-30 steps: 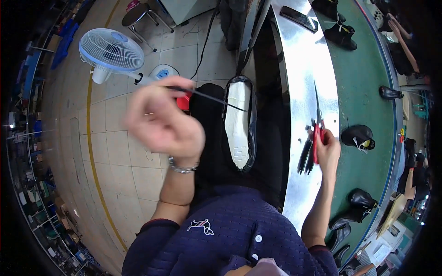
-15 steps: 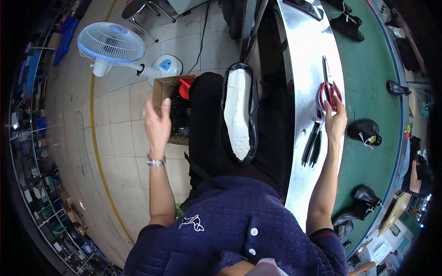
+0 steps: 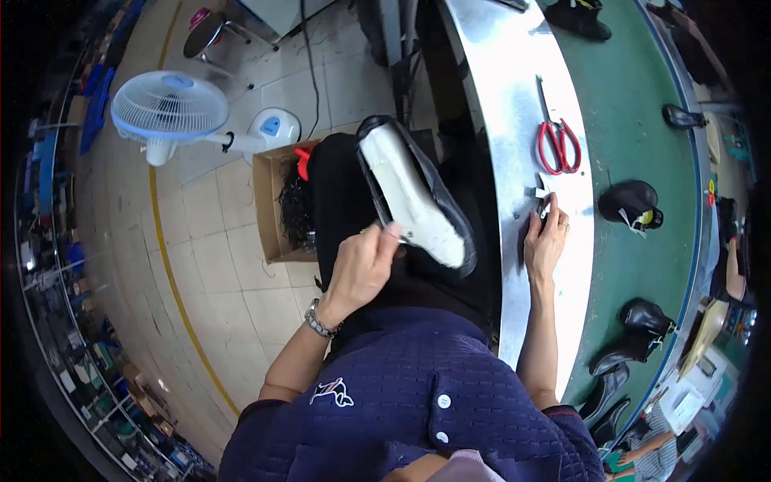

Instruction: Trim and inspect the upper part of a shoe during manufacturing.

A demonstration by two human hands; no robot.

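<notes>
A black shoe upper (image 3: 467,239) lies across my lap, sole side up, with a pale insole (image 3: 405,189) showing. It is tilted, its far end toward the left. My left hand (image 3: 359,269) is closed in a pinch at the shoe's near left edge. On the metal bench to the right, my right hand (image 3: 546,245) closes over the handles of a pair of pliers (image 3: 541,189). The pliers' metal jaws stick out beyond the fingers, while their handles are mostly hidden. Red-handled scissors (image 3: 560,149) lie just beyond the pliers, apart from my hand.
A cardboard box (image 3: 269,217) with dark scraps and something red stands left of my legs. Behind it are a fan (image 3: 170,108) and a stool (image 3: 205,36). Right of the metal bench (image 3: 514,88), several black shoes (image 3: 630,202) sit on a green surface (image 3: 594,120).
My left hand has come right from above the box and pinched the shoe's edge. The shoe has turned, its near end rightward. My right hand has moved from the scissors down onto the pliers.
</notes>
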